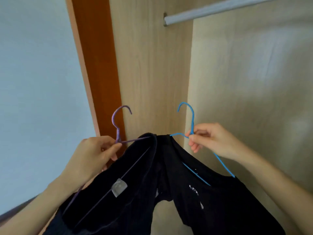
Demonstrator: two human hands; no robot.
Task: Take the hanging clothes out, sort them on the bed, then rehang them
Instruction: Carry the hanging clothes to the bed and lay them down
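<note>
Left hand [94,155] pinches purple hanger [118,126], right hand [210,139] pinches blue hanger [190,119] — black tops [211,192] dangling below rail [220,9]. Risk: thin pinch slips, garments touching probably snag — hard to tell.

The purple hanger [118,133] and blue hanger [192,121] I hold look like smooth coated wire, the black clothes [220,200] matt cloth. The wardrobe wall [152,65] is pale wood-grain, its rail [220,9] dull grey metal.
</note>
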